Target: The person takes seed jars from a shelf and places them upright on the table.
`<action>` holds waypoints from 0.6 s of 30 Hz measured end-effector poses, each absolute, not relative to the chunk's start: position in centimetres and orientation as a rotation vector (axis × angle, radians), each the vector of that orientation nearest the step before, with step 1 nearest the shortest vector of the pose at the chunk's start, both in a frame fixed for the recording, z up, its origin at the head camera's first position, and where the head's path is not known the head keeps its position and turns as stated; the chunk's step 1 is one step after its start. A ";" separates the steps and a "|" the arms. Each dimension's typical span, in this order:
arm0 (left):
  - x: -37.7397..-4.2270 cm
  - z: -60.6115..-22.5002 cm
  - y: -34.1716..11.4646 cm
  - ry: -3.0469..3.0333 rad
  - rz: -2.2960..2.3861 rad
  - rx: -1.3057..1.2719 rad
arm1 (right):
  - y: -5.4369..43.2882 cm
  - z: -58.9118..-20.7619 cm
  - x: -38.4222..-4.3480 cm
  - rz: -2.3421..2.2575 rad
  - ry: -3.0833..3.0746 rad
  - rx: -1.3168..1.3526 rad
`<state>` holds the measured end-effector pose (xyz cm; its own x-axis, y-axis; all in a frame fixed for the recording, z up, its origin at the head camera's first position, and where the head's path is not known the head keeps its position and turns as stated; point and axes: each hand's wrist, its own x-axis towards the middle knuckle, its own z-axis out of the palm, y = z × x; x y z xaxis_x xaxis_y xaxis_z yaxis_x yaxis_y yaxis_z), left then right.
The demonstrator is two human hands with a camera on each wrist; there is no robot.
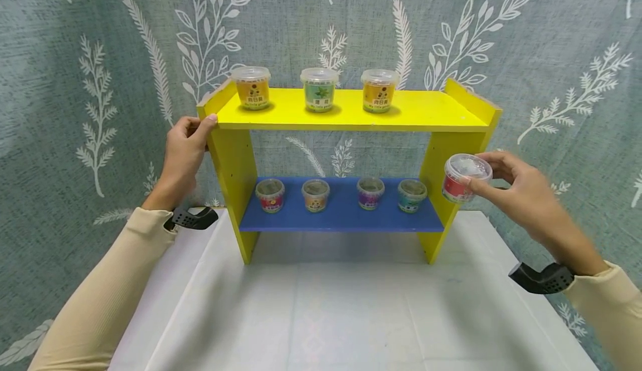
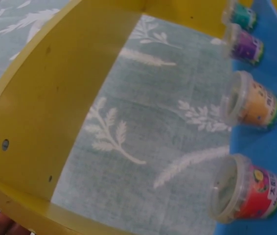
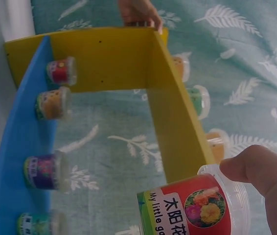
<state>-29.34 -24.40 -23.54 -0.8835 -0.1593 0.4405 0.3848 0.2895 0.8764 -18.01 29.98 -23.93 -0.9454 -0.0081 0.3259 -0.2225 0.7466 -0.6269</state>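
Observation:
My right hand (image 1: 521,193) holds a small clear-lidded plastic cup with a red label (image 1: 458,184) by its rim, just outside the shelf's right side. Flowers are printed on that red label in the right wrist view, where the thumb (image 3: 251,166) presses near the lid. My left hand (image 1: 183,151) grips the upper left corner of the yellow and blue shelf (image 1: 341,121), thumb on the top board. On that board stand an orange cup (image 1: 253,93), a green cup (image 1: 319,95) and another orange cup (image 1: 378,97).
Along the blue lower board (image 1: 341,223) sit a red cup (image 1: 270,201), an orange cup (image 1: 315,201), a purple cup (image 1: 370,199) and a teal cup (image 1: 411,201). The shelf stands on a white-covered table (image 1: 321,315). A leaf-patterned curtain (image 1: 311,20) hangs behind.

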 end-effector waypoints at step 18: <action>-29.3 -23.5 -24.4 -2.105 -1.653 -0.214 | 30.1 -28.6 -17.3 1.040 -2.694 0.247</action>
<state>-29.32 -24.41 -23.50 -0.8854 -0.1530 0.4390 0.3903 0.2685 0.8807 -17.29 30.05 -28.64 -0.9561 -0.0697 0.2845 -0.2428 0.7321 -0.6364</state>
